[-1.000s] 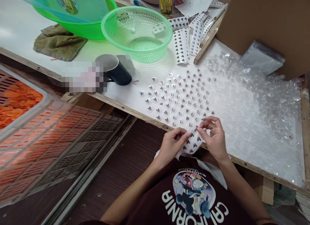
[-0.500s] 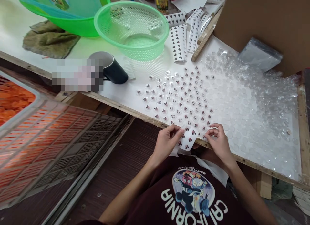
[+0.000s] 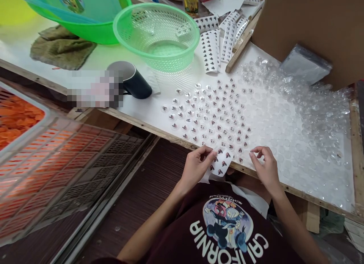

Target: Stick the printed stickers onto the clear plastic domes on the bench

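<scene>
My left hand (image 3: 197,166) pinches a small white sticker sheet (image 3: 222,160) with tiny dark-red pictures, held at the near edge of the white table (image 3: 148,108). My right hand (image 3: 265,166) hovers just right of the sheet, thumb and forefinger pinched over the clear glass domes (image 3: 280,120) laid flat on the table; what they pinch is too small to make out. Beyond the sheet lie several rows of domes with stickers (image 3: 212,112) under them.
A green mesh basket (image 3: 156,35), a green basin (image 3: 82,17), a brown rag (image 3: 61,46) and a black mug (image 3: 132,80) stand at the back left. More sticker strips (image 3: 212,46) lie behind. A heap of loose domes (image 3: 321,105) fills the right. An orange crate (image 3: 42,158) sits at left.
My right hand left the sticker sheet and moved right and down onto the plain domes. My left hand keeps the sheet, lowered slightly toward the table edge.
</scene>
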`<state>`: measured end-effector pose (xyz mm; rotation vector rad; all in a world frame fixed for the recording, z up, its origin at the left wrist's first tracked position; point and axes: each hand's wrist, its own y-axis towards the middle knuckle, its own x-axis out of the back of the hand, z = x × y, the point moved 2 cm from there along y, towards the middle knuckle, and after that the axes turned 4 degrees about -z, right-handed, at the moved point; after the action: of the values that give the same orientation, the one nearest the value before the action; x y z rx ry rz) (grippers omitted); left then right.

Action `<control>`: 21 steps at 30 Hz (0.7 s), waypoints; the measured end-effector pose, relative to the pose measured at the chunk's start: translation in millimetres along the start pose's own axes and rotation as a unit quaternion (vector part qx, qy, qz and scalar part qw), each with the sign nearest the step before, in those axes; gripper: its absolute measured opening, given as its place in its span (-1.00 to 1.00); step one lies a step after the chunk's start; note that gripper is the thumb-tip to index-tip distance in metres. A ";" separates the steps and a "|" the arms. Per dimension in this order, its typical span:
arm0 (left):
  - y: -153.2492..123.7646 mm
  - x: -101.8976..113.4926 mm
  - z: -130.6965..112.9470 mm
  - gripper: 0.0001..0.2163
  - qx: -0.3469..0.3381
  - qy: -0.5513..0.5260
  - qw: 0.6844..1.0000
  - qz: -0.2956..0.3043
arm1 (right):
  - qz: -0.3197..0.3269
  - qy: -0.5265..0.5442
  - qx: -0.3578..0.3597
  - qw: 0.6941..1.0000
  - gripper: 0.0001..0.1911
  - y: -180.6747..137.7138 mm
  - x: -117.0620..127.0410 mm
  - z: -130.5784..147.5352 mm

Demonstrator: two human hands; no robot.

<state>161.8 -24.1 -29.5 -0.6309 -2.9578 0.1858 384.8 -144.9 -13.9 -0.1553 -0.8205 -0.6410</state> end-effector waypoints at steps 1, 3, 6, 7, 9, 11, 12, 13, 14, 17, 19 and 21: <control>0.2 -0.2 0.0 -0.76 -0.002 0.001 1.000 0.000 | 0.015 0.008 -0.020 1.000 -0.79 -0.8 4.5 -2.2; 0.5 -0.8 -0.1 -0.76 -0.005 0.004 1.000 0.001 | 0.061 0.022 -0.064 0.996 -0.75 -3.7 9.1 -7.9; 0.6 -1.7 -0.2 -0.75 -0.004 0.007 1.000 0.001 | 0.114 0.025 -0.102 0.988 -0.74 -8.2 6.6 -15.5; 0.5 -1.8 -0.1 -0.75 -0.005 0.008 1.000 0.000 | 0.121 0.019 -0.105 0.987 -0.74 -9.0 4.1 -17.1; 0.2 -1.7 0.5 -0.75 -0.006 0.009 1.000 -0.002 | 0.128 -0.005 -0.102 0.987 -0.75 -9.1 -1.4 -18.7; -0.2 -1.5 1.1 -0.75 -0.007 0.009 1.000 -0.001 | 0.128 -0.039 -0.082 0.988 -0.75 -8.2 -6.2 -18.1; -0.3 -1.3 1.4 -0.75 -0.006 0.010 1.000 0.001 | 0.128 -0.058 -0.066 0.988 -0.76 -7.7 -8.0 -17.2; -0.4 -1.2 1.6 -0.75 -0.006 0.011 1.000 0.002 | 0.128 -0.078 -0.050 0.987 -0.75 -7.3 -9.3 -16.0; -0.5 -1.0 1.6 -0.75 -0.006 0.013 1.000 0.002 | 0.129 -0.098 -0.033 0.986 -0.75 -7.0 -10.1 -14.9; -1.1 -1.1 0.9 -0.74 -0.003 0.015 1.000 0.004 | 0.132 -0.150 0.000 0.980 -0.80 -6.6 -10.9 -12.5; -1.9 -1.4 0.2 -0.74 0.001 0.011 1.000 0.006 | 0.130 -0.171 0.012 0.977 -0.91 -6.3 -10.5 -12.1; -3.0 -1.7 -0.8 -0.74 0.005 0.006 1.000 0.009 | 0.127 -0.192 0.018 0.973 -0.89 -5.7 -9.5 -12.4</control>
<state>162.3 -27.4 -28.5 -0.6545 -2.9389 0.1964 384.5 -149.5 -29.8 -0.3528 -1.1615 -0.3567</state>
